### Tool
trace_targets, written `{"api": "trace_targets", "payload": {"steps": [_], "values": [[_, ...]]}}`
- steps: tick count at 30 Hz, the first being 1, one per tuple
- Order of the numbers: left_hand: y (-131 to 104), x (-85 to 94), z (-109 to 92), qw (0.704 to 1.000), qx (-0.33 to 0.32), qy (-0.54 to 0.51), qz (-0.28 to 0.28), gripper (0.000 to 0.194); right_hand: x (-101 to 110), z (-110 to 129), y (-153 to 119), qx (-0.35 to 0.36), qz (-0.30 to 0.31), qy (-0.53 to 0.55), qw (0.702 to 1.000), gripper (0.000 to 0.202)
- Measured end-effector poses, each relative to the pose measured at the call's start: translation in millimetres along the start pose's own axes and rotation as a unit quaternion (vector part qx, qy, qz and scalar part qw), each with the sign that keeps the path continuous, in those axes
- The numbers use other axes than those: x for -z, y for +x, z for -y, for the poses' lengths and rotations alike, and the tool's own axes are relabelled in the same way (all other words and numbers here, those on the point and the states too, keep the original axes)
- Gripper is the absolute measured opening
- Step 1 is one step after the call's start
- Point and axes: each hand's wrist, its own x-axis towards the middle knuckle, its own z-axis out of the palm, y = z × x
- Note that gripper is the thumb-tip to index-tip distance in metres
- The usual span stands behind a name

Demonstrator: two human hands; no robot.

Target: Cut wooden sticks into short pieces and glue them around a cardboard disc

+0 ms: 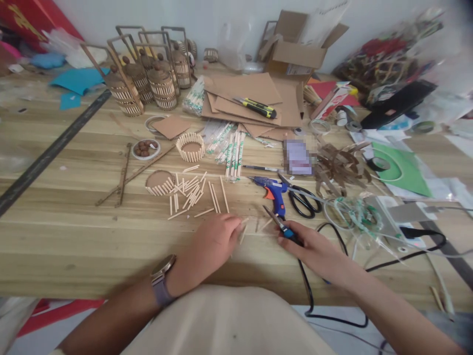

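Observation:
My left hand [218,239], with a watch on its wrist, is closed low over the table, a short wooden stick [243,234] at its fingertips. My right hand [308,246] grips a slim tool with a dark blade and blue-black handle [290,234], its tip pointing up and left. Cut sticks [192,190] lie scattered beyond my left hand. Behind them are a round cardboard base partly edged with sticks [160,183] and a fuller stick ring [190,148]. The blue glue gun [275,192] lies just beyond the tool.
Black scissors [305,202] and a black cable [308,291] are near my right hand. Paper strips [343,165] lie farther right. Bundled sticks [234,155], a phone [298,157], cardboard sheets [247,96] and a bowl of brown balls [146,149] are farther back. Handled stick lanterns [162,88] stand back left.

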Motion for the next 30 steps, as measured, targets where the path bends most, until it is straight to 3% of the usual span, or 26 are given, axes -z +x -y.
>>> {"api": "trace_targets", "payload": {"steps": [3,6,8,9,11,13,15,17,19,21,24,27,30], "values": [[0,1.6,0,0.998,-0.018,-0.048,-0.037,0.029,4,0,5,0.027,-0.081,-0.071,0.994,0.038],[1,7.3,-3,0.988,-0.009,-0.156,-0.021,0.033,15,5,7,0.039,-0.153,-0.074,0.985,0.039],[1,13.1,-7,0.969,0.012,-0.248,0.005,0.034,21,13,5,0.036,-0.161,-0.024,0.986,0.037],[2,16.1,-8,0.956,0.023,-0.292,0.020,0.033,22,17,4,0.031,-0.136,0.027,0.990,0.037],[4,20.7,-12,0.926,0.037,-0.372,0.047,0.029,19,26,1,0.008,-0.028,0.184,0.982,0.035],[6,21.4,-14,0.889,0.034,-0.453,0.063,0.027,9,33,-1,-0.029,0.111,0.359,0.926,0.033],[7,17.7,-15,0.836,0.030,-0.541,0.089,0.029,-5,37,0,-0.055,0.208,0.470,0.856,0.029],[7,11.8,-13,0.786,0.036,-0.608,0.110,0.032,-19,38,2,-0.065,0.252,0.523,0.812,0.027],[7,6.6,-10,0.764,0.049,-0.633,0.116,0.035,-29,38,4,-0.059,0.271,0.552,0.786,0.026],[6,4.1,-8,0.767,0.061,-0.630,0.106,0.039,-34,36,4,-0.049,0.281,0.561,0.777,0.025],[4,7.0,-8,0.788,0.084,-0.602,0.099,0.043,-35,36,-1,-0.048,0.292,0.523,0.799,0.029],[2,16.2,-11,0.832,0.109,-0.537,0.088,0.042,-32,38,-7,-0.068,0.285,0.488,0.822,0.033],[-2,27.3,-12,0.889,0.110,-0.442,0.051,0.032,-27,38,-10,-0.069,0.219,0.454,0.861,0.034]]}}
